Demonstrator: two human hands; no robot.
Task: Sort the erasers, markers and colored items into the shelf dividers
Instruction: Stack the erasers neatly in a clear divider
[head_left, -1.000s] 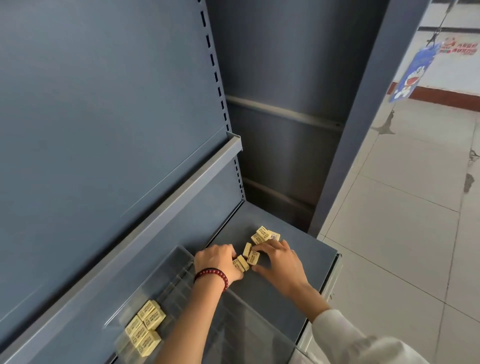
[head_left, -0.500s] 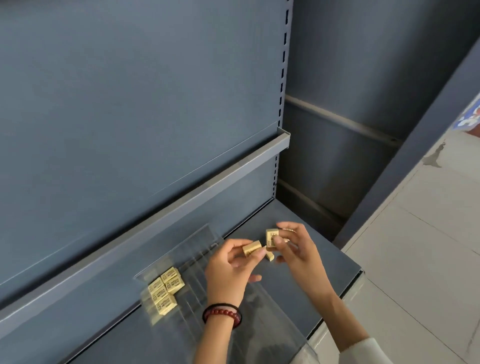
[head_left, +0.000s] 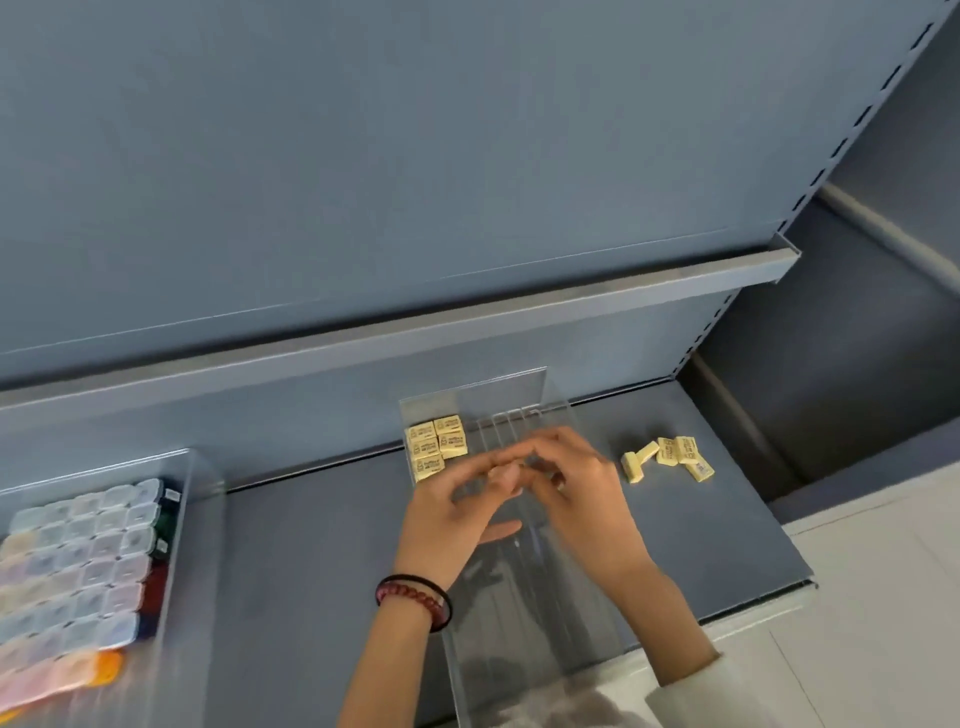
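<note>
Over the clear divider tray (head_left: 483, 397), which lies lengthwise on the grey shelf (head_left: 311, 545), we see both hands held close together. The left hand (head_left: 452, 519) comes in from the tray's left side and the right hand (head_left: 587, 499) from its right. Their curled fingertips meet above the tray's middle slots. We make out a pale blur between the fingertips, but motion smears it. We cannot tell whether either hand pinches an eraser or whether the fingers merely touch.

Inside the tray, in its rear left corner, we count five yellow packed erasers (head_left: 436, 452) lying flat, side by side, with their printed faces up. Right of the tray and apart from its wall, a cluster of loose erasers (head_left: 670, 457) lies on the bare shelf, most of them flat and at least one on its edge.

Well to the left of the tray stands a second clear bin (head_left: 197, 499). It holds rows of small coloured containers (head_left: 78, 571) under translucent lids.

Near the tray's front left, a red bead bracelet (head_left: 415, 597) with a dark band circles the left wrist. By the tray's front right corner, a white sleeve (head_left: 691, 691) covers the right forearm. Behind and above the tray we see the lip of the upper shelf (head_left: 467, 317).
</note>
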